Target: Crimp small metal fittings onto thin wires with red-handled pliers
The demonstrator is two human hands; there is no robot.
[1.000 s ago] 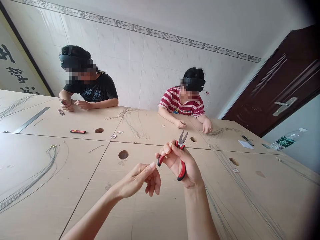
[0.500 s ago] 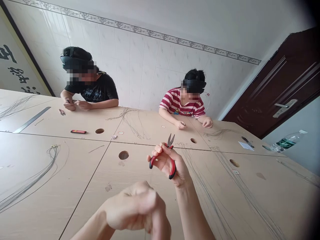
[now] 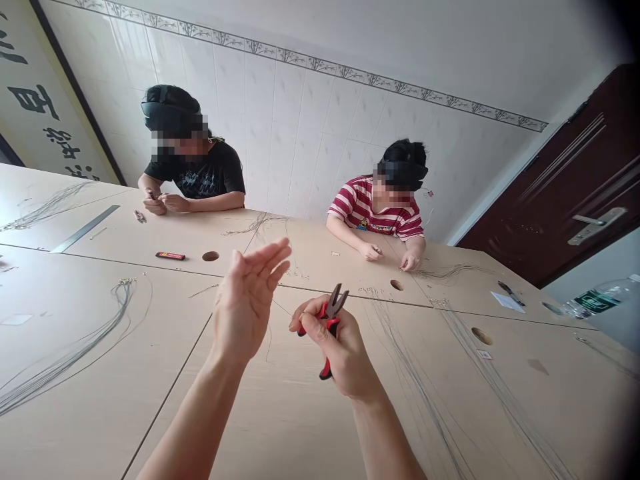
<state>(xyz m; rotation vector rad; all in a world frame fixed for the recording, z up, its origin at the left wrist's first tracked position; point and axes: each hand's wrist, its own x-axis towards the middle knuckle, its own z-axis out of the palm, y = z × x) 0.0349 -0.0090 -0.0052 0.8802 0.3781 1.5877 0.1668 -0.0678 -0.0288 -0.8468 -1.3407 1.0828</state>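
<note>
— As we look down at the desk [image 3: 125,400], why is our right hand [image 3: 334,347] lifted above it?

— We clench it around the red handles of the pliers [image 3: 329,319], so the tip points away from us and stands a little apart. A thin wire [image 3: 270,333] seems to hang near it.

— And our left hand [image 3: 247,303]?

— It is released, the fingers stretched, holding nothing, just beside the pliers. Wire bundles [image 3: 75,350] lie flat at the side, within reach.
</note>
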